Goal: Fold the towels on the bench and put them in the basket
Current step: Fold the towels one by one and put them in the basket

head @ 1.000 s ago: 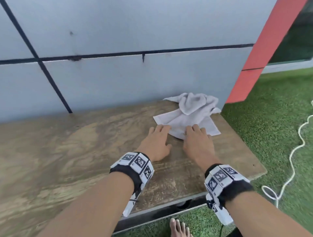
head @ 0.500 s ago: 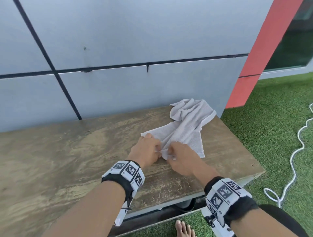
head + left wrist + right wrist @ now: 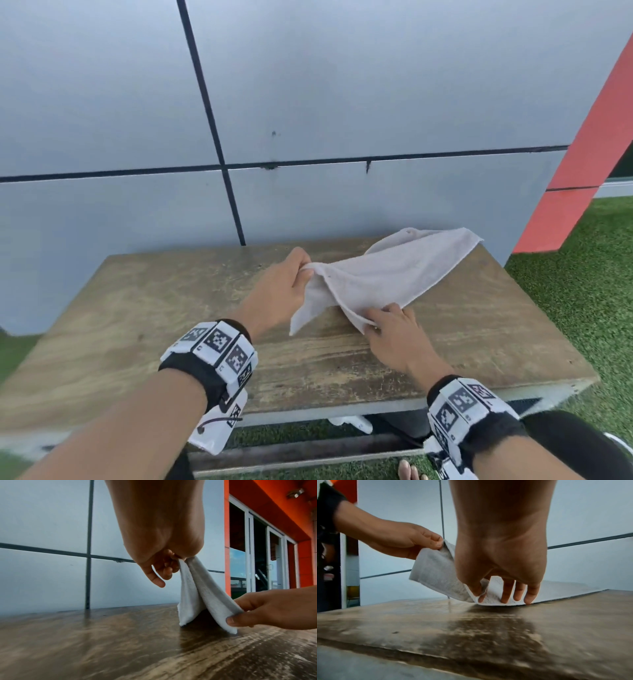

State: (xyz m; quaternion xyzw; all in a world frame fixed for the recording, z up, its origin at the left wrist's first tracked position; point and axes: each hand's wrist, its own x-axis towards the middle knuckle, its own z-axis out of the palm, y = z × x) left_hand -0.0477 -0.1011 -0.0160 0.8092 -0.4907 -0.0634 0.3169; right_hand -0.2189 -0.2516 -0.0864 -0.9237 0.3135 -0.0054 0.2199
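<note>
A pale grey towel (image 3: pixel 387 274) lies stretched across the right part of the wooden bench (image 3: pixel 154 325). My left hand (image 3: pixel 287 291) pinches one corner of it and holds that corner above the wood; the same towel (image 3: pixel 197 592) hangs from those fingers in the left wrist view. My right hand (image 3: pixel 390 325) pinches the near edge low over the bench, thumb under the cloth and fingers on top of the towel (image 3: pixel 493 596). The far end of the cloth rests near the wall. No basket is in view.
A grey panelled wall (image 3: pixel 342 102) rises right behind the bench. An orange pillar (image 3: pixel 582 171) stands at the right, with green turf (image 3: pixel 582 308) beside it. A bare foot (image 3: pixel 409 471) shows under the bench's front edge.
Both hands went from resting flat on the towel to pinching it. The left hand has lifted its corner up and left, and the bunched towel has been pulled out flatter.
</note>
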